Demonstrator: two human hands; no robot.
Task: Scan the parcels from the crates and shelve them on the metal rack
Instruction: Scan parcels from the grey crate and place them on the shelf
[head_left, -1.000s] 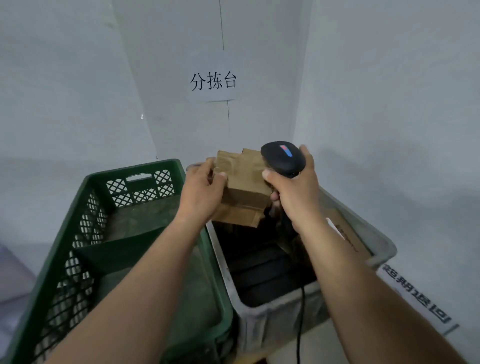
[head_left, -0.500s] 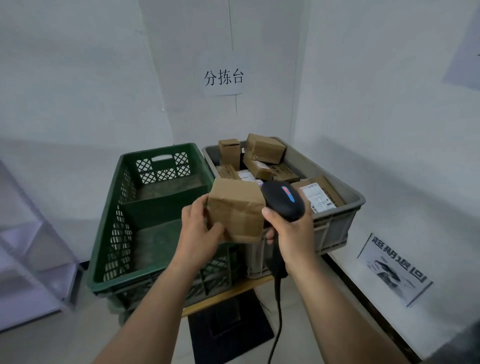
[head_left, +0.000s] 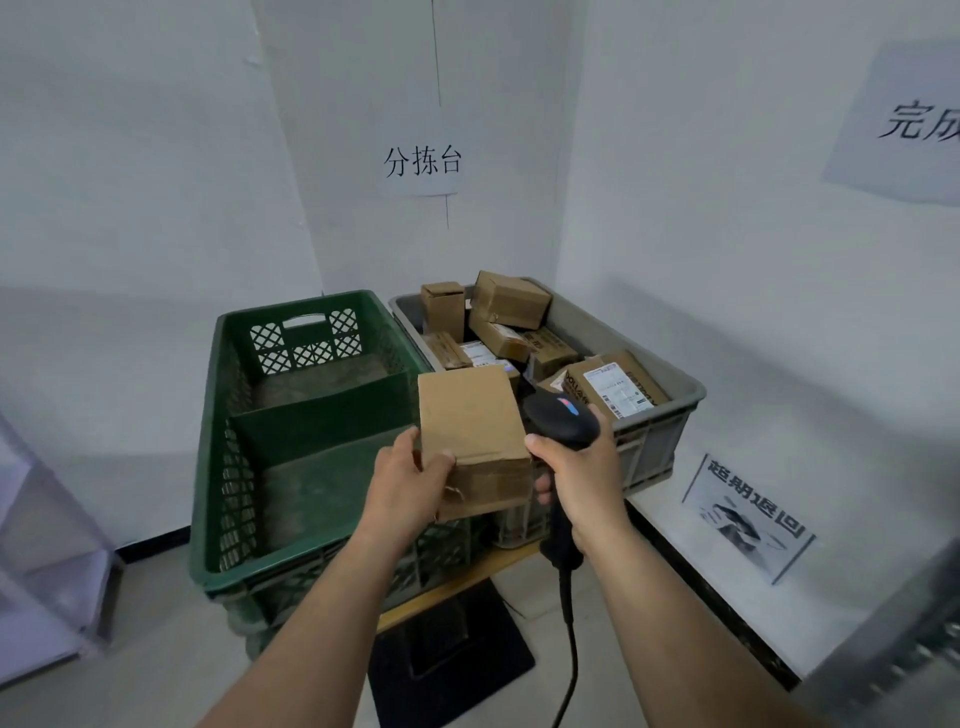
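green crate: on the left, side by side with the grey one on a wooden surface
grey crate: right of it, in the wall corner, piled with cardboard parcels, a few labels facing up
held parcel: plain brown box, up in the air in front of where the two crates meet
left hand: fingers curled round the box's lower left corner, thumb on its near face
right hand: fingers wrapped round the scanner handle
scanner: black, head just beside the box's right edge, cable hanging down
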